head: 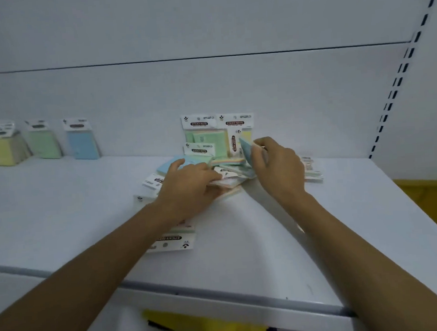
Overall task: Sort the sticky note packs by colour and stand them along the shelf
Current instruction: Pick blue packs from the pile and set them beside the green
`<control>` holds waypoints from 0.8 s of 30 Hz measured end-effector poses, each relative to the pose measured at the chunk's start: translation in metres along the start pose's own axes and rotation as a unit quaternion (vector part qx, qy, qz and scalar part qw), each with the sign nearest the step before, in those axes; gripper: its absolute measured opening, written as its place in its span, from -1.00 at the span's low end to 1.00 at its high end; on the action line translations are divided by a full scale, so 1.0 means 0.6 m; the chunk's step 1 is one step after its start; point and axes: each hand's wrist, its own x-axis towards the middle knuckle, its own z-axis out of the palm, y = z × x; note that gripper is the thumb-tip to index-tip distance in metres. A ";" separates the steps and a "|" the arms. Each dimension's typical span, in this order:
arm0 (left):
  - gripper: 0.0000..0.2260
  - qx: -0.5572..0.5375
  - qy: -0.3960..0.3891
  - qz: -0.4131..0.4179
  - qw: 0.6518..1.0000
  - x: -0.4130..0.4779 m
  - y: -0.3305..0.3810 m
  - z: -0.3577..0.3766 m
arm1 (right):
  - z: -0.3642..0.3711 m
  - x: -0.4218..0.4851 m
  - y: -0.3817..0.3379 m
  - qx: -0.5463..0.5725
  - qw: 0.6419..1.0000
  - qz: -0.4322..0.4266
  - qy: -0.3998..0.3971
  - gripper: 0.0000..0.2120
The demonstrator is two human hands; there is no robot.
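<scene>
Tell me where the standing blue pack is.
In the head view, the standing blue pack leans against the back wall at far left, just right of the green pack, well left of the pile.

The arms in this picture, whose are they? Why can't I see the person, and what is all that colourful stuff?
The camera sits on a person's head, looking down, so only their arms show. On the white shelf lies a jumbled pile of sticky note packs. The left hand rests on the pile. The right hand pinches a blue pack. Far left, a yellow pack, a green pack and another blue one already stand against the wall.
</scene>
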 end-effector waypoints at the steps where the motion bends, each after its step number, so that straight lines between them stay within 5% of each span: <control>1: -0.78 -0.073 0.017 -0.035 0.997 -0.002 -0.003 -0.010 | -0.004 0.000 -0.001 0.071 0.997 0.021 0.008 -0.77; 6: -0.77 -0.425 0.141 -0.214 0.868 -0.007 -0.027 -0.080 | -0.014 0.005 -0.021 0.426 0.873 0.225 -0.077 -0.82; 10: -0.90 -0.576 0.156 -0.300 0.744 -0.017 -0.035 -0.108 | -0.004 -0.012 -0.042 0.464 0.840 0.226 -0.167 -0.79; 13: -0.84 -0.674 0.133 -0.408 0.601 -0.037 -0.039 -0.119 | -0.004 -0.019 -0.066 0.479 0.818 0.251 -0.197 -0.78; 15: -0.83 -0.708 0.136 -0.441 0.535 -0.051 -0.050 -0.127 | -0.007 -0.018 -0.089 0.505 0.788 0.258 -0.241 -0.78; 17: -0.85 -0.727 0.126 -0.421 0.528 -0.068 -0.063 -0.138 | -0.008 -0.019 -0.117 0.508 0.773 0.240 -0.295 -0.82; 19: -0.82 -0.719 0.082 -0.369 0.583 -0.089 -0.069 -0.148 | -0.003 -0.027 -0.148 0.488 0.780 0.216 -0.326 -0.91; 21: -0.80 -0.689 0.062 -0.338 0.638 -0.111 -0.075 -0.155 | 0.005 -0.039 -0.181 0.491 0.774 0.209 -0.342 -0.82; 24: -0.71 -0.673 0.121 -0.343 0.644 -0.154 -0.106 -0.174 | 0.017 -0.056 -0.232 0.521 0.749 0.179 -0.369 -0.64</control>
